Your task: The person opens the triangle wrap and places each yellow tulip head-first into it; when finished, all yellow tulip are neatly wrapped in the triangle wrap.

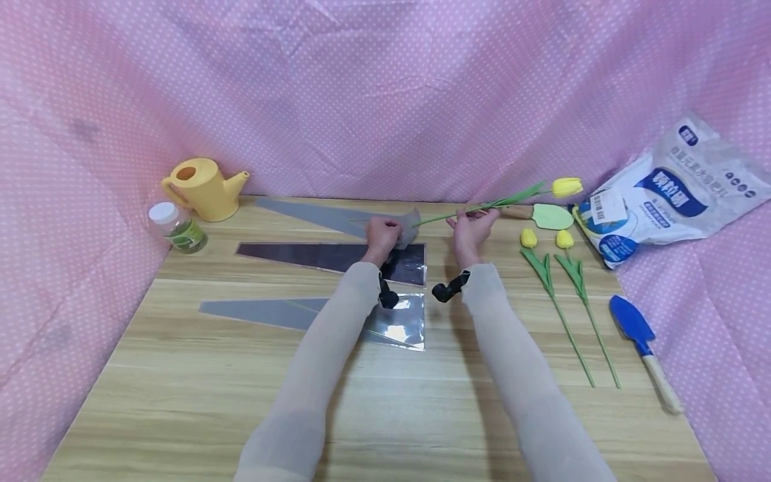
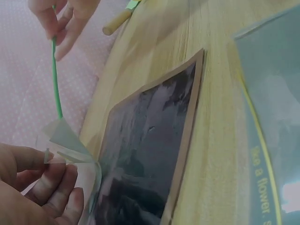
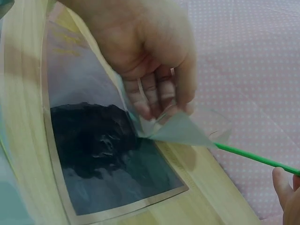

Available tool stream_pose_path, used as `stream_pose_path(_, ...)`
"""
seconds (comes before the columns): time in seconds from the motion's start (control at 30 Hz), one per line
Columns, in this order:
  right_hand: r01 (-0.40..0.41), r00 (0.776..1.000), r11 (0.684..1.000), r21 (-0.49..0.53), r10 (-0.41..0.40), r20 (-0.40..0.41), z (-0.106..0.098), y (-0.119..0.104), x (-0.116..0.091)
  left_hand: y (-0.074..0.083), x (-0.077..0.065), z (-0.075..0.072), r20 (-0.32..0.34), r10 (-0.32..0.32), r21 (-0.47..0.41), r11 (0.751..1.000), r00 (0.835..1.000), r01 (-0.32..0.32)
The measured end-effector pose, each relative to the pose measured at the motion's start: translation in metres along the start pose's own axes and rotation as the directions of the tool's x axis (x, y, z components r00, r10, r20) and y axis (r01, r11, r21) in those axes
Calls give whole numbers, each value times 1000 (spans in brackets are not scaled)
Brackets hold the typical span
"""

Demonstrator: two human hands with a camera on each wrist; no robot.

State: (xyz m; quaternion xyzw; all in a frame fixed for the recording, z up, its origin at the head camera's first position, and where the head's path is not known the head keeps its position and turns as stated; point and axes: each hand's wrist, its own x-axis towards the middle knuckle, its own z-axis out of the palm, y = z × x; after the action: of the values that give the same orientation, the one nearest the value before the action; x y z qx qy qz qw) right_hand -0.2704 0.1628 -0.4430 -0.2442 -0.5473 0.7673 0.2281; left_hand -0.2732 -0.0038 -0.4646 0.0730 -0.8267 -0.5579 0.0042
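My left hand (image 1: 383, 239) pinches the wide end of a grey, clear-fronted flower sleeve (image 1: 313, 218) at the back of the table. In the left wrist view the sleeve's film (image 2: 70, 139) is lifted and folded between the fingers. Held by its green stem in my right hand (image 1: 472, 234) is a yellow tulip (image 1: 566, 187), its bloom pointing right. The stem (image 3: 253, 159) reaches the sleeve's raised mouth; how far its end goes inside is hard to tell. A dark sleeve (image 1: 409, 262) lies flat just in front of the left hand.
Another grey sleeve (image 1: 253, 311) lies nearer me, under the left forearm. Two yellow tulips (image 1: 528, 238) lie at right, beside a blue trowel (image 1: 631, 318). Behind are a green trowel (image 1: 553, 216) and a white bag (image 1: 674, 191). A yellow watering can (image 1: 207, 191) and a jar (image 1: 183, 231) stand left.
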Motion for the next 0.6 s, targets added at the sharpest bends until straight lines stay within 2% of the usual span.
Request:
stream_pose_path(0.23,-6,1000,1000,-3,6,31,0,4,-2,11,2,4,-36,131,116,985,991,-126)
stream_pose_path(0.6,-29,996,1000,11,28,87,5,12,-11,23,-2,12,-44,200,156,969,979,-191)
